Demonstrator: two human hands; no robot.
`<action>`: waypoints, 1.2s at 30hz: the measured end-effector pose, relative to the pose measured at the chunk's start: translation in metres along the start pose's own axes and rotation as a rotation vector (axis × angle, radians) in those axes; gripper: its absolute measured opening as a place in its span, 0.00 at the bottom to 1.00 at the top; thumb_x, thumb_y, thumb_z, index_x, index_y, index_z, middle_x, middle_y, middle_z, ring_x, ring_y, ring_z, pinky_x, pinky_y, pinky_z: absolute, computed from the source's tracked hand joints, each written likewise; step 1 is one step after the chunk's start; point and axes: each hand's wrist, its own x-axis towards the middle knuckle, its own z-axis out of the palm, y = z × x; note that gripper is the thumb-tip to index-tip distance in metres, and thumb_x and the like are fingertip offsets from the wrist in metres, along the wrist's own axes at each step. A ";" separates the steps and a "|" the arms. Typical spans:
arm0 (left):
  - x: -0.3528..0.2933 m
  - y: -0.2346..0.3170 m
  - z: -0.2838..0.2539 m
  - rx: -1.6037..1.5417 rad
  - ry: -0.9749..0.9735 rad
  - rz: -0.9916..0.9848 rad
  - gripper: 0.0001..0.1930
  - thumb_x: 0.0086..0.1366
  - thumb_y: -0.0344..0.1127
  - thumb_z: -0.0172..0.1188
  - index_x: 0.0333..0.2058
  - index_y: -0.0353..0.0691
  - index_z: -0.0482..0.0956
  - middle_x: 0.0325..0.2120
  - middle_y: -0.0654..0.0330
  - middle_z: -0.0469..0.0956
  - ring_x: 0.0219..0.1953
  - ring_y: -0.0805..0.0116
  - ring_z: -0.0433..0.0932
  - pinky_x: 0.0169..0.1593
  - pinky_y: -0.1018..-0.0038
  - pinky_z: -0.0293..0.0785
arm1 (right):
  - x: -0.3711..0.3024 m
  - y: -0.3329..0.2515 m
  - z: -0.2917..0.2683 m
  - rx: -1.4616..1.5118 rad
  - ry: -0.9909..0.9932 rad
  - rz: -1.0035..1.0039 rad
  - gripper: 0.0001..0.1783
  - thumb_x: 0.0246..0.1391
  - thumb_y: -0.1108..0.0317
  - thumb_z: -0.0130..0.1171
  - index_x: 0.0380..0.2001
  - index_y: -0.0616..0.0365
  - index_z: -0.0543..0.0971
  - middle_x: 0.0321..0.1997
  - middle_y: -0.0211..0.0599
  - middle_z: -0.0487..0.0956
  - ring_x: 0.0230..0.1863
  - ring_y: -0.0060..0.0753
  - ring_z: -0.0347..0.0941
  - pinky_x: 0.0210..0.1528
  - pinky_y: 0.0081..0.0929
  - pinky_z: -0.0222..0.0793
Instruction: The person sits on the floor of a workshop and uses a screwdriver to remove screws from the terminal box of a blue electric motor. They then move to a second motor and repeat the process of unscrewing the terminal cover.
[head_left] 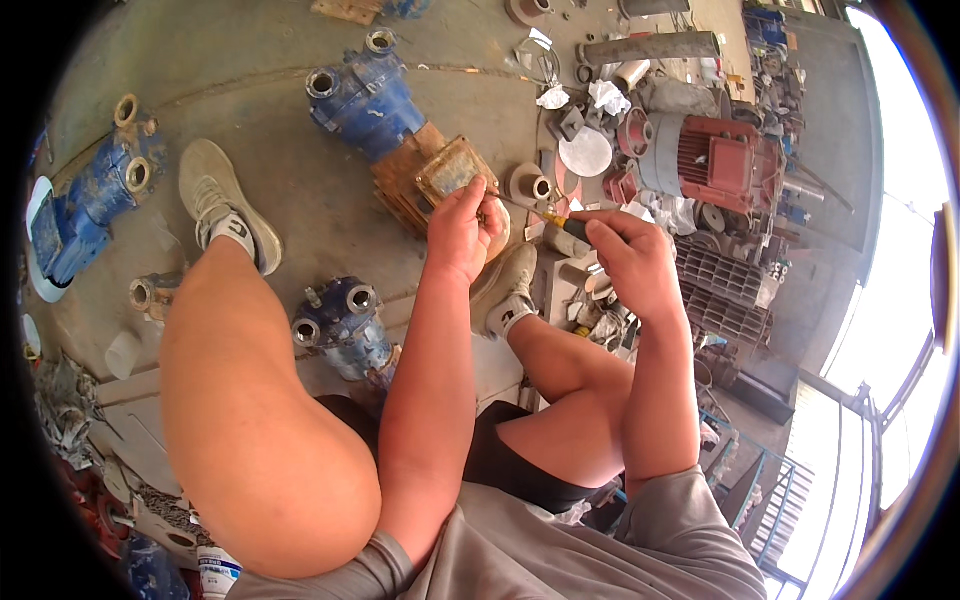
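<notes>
Left forearm (430, 385): bare, reaching up from the lower edge with a slight slant to the right.
Left wrist (449, 272): nearly straight.
Left hand (463, 232): fingers curled inward, thumb and index finger close together at the top.
Right forearm (661, 400): bare, nearly upright.
Right wrist (652, 312): turned inward.
Right hand (635, 262): closed, index finger stretched leftward.
Hands: apart, facing each other.

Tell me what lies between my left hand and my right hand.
A screwdriver, gripped by the right hand and pointing toward the left hand; the head view shows it.
</notes>
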 end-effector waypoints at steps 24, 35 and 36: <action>0.030 -0.003 0.041 0.105 0.348 0.149 0.15 0.75 0.41 0.59 0.48 0.34 0.81 0.19 0.73 0.62 0.18 0.82 0.59 0.20 0.80 0.54 | 0.030 -0.002 0.024 -0.231 0.048 -0.257 0.18 0.61 0.61 0.62 0.52 0.55 0.84 0.40 0.51 0.86 0.40 0.51 0.84 0.44 0.37 0.77; 0.045 0.003 0.051 -0.156 0.363 0.089 0.13 0.75 0.34 0.57 0.53 0.35 0.80 0.24 0.69 0.66 0.23 0.78 0.64 0.26 0.78 0.60 | 0.055 -0.010 0.040 -0.300 0.087 -0.387 0.18 0.61 0.60 0.61 0.52 0.53 0.84 0.41 0.51 0.86 0.42 0.55 0.83 0.45 0.42 0.78; 0.046 0.002 0.053 -0.172 0.378 0.081 0.13 0.75 0.34 0.57 0.53 0.36 0.80 0.24 0.69 0.66 0.24 0.78 0.64 0.26 0.78 0.60 | 0.059 -0.007 0.042 -0.314 0.100 -0.414 0.18 0.61 0.59 0.61 0.52 0.53 0.84 0.41 0.51 0.86 0.42 0.55 0.83 0.45 0.43 0.78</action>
